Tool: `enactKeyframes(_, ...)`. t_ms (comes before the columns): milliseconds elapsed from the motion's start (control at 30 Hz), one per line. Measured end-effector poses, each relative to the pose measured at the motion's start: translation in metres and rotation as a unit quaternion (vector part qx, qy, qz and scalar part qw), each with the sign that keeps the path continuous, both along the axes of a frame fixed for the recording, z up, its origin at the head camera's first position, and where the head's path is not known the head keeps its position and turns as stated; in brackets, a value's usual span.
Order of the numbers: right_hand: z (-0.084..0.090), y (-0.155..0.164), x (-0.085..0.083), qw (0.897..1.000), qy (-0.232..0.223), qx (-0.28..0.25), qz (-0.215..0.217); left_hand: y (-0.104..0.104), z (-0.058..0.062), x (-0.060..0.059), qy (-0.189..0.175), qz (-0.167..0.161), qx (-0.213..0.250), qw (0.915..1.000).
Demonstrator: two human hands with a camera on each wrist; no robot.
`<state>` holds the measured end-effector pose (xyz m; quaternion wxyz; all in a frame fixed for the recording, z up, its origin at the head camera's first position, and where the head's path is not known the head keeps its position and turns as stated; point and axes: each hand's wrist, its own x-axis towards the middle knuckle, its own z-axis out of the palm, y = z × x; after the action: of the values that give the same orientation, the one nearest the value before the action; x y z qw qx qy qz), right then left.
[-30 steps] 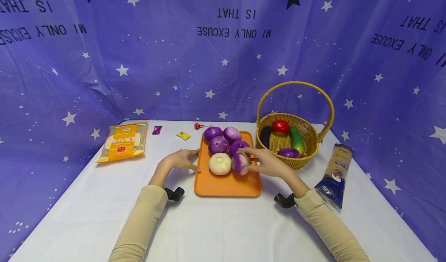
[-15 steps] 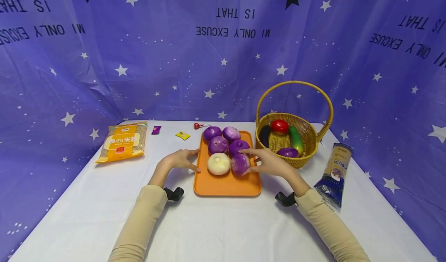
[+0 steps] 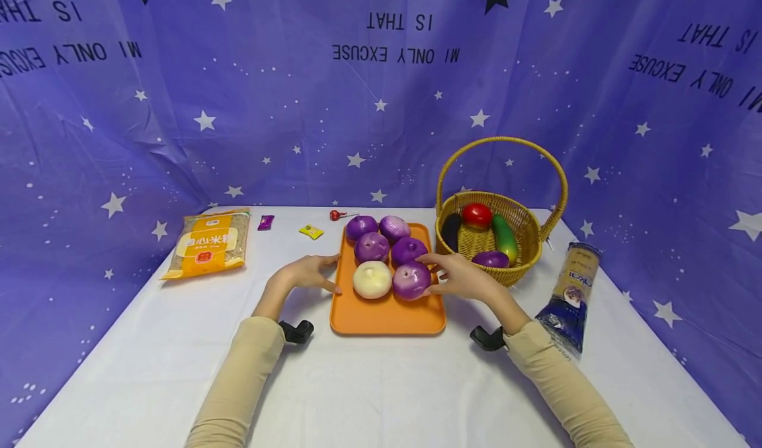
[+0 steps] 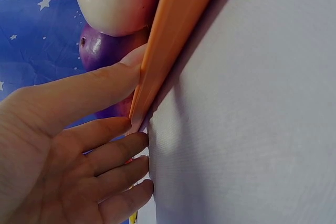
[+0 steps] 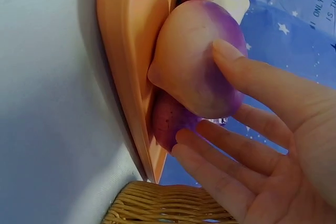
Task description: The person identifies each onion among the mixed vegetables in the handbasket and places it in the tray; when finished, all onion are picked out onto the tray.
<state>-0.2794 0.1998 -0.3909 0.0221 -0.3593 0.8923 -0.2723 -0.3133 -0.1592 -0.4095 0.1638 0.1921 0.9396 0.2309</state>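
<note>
On the orange tray lie several toy onions. One cream onion shows its pale, knobbed side; the others turn purple sides up. At the tray's right side, the thumb of my right hand touches the front-right purple onion. The right fingers reach loosely beside it, and the right wrist view shows its pale, pointed underside facing the near side. My left hand rests at the tray's left edge, thumb on the rim and fingers spread fairly straight along the outer side.
A wicker basket with a tall handle stands right of the tray, holding a tomato and other vegetables. A blue-gold package lies farther right. At left lies a yellow grain bag. Two candies and a lollipop lie behind.
The front-right onion has rolled so its purple side faces up. My right fingers have loosened and shifted slightly to the right. My left hand stays at the tray's edge.
</note>
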Motion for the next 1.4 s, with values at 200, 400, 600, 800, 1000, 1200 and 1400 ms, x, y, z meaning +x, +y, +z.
enactKeyframes(200,0.002,0.0,0.001,1.0,-0.004,0.014,-0.005,0.001,-0.001,0.001,0.001,-0.001,0.004,1.0)
enactKeyframes(400,0.013,0.004,0.003,0.999,0.017,0.025,-0.016,0.001,0.0,0.001,0.0,0.001,0.004,1.0)
enactKeyframes(600,0.035,0.019,0.004,0.998,0.058,0.011,-0.026,0.002,0.0,-0.001,0.002,0.001,0.0,1.0)
enactKeyframes(800,0.058,0.038,-0.004,0.996,0.078,0.033,-0.04,0.002,-0.001,-0.001,-0.003,0.003,-0.002,1.0)
enactKeyframes(1000,0.071,0.058,-0.02,0.992,0.061,0.104,-0.03,0.001,-0.004,-0.002,0.002,-0.002,-0.001,1.0)
enactKeyframes(1200,0.079,0.071,-0.038,0.983,0.017,0.18,-0.006,0.0,-0.005,-0.002,0.003,0.001,0.003,1.0)
enactKeyframes(1400,0.079,0.077,-0.053,0.959,-0.093,0.265,-0.026,0.0,-0.004,-0.002,0.007,-0.002,0.001,1.0)
